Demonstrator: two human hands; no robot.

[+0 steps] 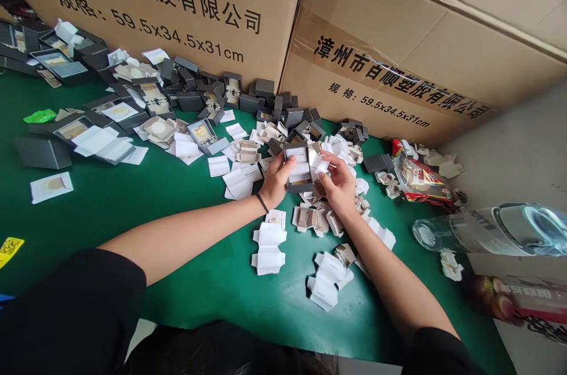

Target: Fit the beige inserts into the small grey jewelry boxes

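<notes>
My left hand [275,179] is closed round the left side of a small open grey box [299,168] with a white lining, held just above the green table [133,198]. My right hand [337,181] pinches a white card insert [319,163] at the box's right edge. Folded white and beige card inserts [270,248] lie scattered below and around both hands. A black band sits on my left wrist.
Two large printed cardboard cartons [381,62] stand along the back. Many small grey boxes [266,104] and larger open ones [80,127] are heaped before them. A snack packet [420,180] and a clear bottle lying on its side [487,230] are at the right.
</notes>
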